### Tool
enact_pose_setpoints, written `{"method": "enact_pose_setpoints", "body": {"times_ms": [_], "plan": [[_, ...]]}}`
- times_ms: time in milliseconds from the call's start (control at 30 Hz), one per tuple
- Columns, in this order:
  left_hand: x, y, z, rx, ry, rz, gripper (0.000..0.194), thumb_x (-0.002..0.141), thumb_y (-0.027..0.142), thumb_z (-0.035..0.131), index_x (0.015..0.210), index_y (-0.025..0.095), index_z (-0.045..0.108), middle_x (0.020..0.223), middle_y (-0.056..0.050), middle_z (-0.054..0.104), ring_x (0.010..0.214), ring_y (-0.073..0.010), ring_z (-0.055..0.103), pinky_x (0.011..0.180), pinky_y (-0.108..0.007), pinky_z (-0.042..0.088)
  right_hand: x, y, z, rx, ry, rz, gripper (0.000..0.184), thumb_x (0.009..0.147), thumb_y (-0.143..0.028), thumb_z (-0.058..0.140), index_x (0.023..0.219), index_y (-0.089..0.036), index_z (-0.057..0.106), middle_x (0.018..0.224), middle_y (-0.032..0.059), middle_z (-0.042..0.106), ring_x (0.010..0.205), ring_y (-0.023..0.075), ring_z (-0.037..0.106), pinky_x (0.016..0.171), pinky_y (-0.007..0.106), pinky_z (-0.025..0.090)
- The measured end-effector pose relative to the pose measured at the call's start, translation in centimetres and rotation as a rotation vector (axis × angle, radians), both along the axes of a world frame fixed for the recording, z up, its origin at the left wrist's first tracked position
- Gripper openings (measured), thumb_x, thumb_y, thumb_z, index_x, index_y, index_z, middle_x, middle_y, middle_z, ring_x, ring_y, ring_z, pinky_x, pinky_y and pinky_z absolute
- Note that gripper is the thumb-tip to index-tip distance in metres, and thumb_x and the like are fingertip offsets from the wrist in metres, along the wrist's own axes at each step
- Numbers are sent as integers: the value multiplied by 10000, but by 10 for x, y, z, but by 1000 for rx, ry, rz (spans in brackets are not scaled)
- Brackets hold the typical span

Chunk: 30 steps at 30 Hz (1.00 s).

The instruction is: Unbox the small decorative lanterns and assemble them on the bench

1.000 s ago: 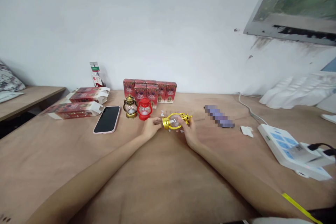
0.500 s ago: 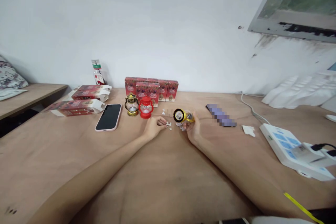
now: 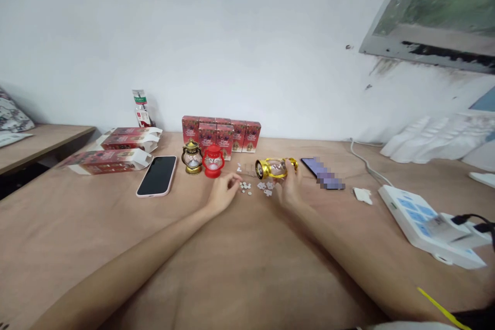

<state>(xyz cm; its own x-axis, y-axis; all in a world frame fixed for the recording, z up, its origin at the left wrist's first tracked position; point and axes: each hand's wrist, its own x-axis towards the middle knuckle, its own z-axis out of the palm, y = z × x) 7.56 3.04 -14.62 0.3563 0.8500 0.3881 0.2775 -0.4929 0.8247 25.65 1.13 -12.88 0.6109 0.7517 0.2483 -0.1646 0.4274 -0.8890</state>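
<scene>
My right hand point(image 3: 290, 188) is closed round a small gold lantern point(image 3: 276, 167) lying on its side in the air, its round base turned towards the left and showing a dark opening. My left hand point(image 3: 223, 192) rests on the table with its fingers curled together; whether something small is between the fingertips is hidden. Just right of those fingertips lie several small round button cells point(image 3: 245, 185). Small white plastic pieces point(image 3: 267, 186) are scattered below the gold lantern. A bronze-coloured lantern point(image 3: 192, 157) and a red lantern point(image 3: 213, 161) stand upright behind my left hand.
Red printed boxes point(image 3: 208, 135) stand by the wall. Opened boxes point(image 3: 112, 161) lie at the left, beside a pink-edged phone point(image 3: 157, 176). To the right are a purple-screened phone point(image 3: 320, 172), a white scrap point(image 3: 362, 195) and a power strip point(image 3: 421, 221) with plugs and a cable.
The gold lantern has turned from facing me to lying more sideways, its top now to the right. My left fingers have drawn slightly left, away from the button cells.
</scene>
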Motion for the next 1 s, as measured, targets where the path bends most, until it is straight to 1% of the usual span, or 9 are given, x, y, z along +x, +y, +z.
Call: {"method": "enact_pose_setpoints", "body": {"times_ms": [100, 167, 267, 333, 433, 600, 733, 900, 1000], "plan": [[0, -22, 4, 179, 206, -175, 84, 748, 138, 553, 765, 182, 621, 693, 2, 639, 684, -159, 607, 679, -256, 446, -9, 3, 26, -9, -164, 57, 385, 641, -510, 647, 830, -217, 486, 762, -33, 589, 603, 119, 561, 460, 217, 425], [1, -35, 6, 432, 481, -294, 91, 786, 141, 529, 774, 174, 613, 778, -24, 642, 770, -176, 598, 716, -271, 442, -22, 6, 43, 0, -331, 193, 366, 643, -494, 655, 820, -208, 510, 774, -16, 611, 660, 136, 578, 524, 237, 451], [2, -47, 7, 666, 773, -307, 116, 841, 165, 485, 813, 159, 598, 831, -43, 625, 811, -181, 578, 731, -278, 442, -50, 10, 61, 41, -623, 420, 342, 649, -453, 677, 833, -206, 528, 799, -11, 636, 723, 150, 592, 626, 265, 464], [2, -50, 8, 695, 844, -279, 110, 850, 184, 488, 828, 157, 592, 837, -41, 613, 808, -176, 571, 728, -274, 444, -71, 15, 66, 34, -841, 514, 337, 640, -432, 701, 828, -202, 542, 811, -9, 635, 736, 157, 589, 656, 278, 453], [1, -50, 9, 692, 881, -272, 104, 853, 200, 497, 842, 153, 589, 851, -40, 602, 803, -172, 567, 715, -271, 448, -102, 22, 65, 1, -1118, 529, 311, 657, -395, 710, 833, -193, 553, 829, 7, 632, 748, 168, 586, 670, 286, 431], [1, -51, 9, 676, 872, -265, 96, 850, 204, 503, 848, 158, 587, 848, -42, 593, 808, -174, 565, 723, -277, 449, -135, 29, 67, -50, -1327, 522, 306, 681, -340, 703, 904, -205, 544, 903, 29, 650, 837, 194, 600, 695, 278, 412], [1, -51, 8, 683, 866, -267, 101, 855, 206, 489, 840, 165, 579, 853, -49, 590, 835, -185, 564, 734, -290, 448, -128, 26, 79, -124, -1390, 512, 366, 673, -319, 696, 982, -210, 533, 920, 29, 653, 831, 197, 597, 680, 268, 406], [2, -50, 11, 679, 872, -280, 111, 861, 192, 471, 843, 161, 576, 874, -56, 589, 858, -188, 557, 740, -291, 436, -84, 27, 97, -243, -1534, 577, 319, 567, -241, 745, 837, -212, 578, 806, 1, 643, 750, 181, 584, 620, 240, 383], [2, -50, 12, 655, 860, -288, 103, 856, 180, 477, 867, 163, 578, 901, -54, 588, 865, -179, 552, 747, -283, 427, -63, 36, 101, -337, -1541, 505, 345, 542, -223, 755, 837, -209, 576, 837, 16, 644, 772, 194, 582, 630, 248, 389]]}}
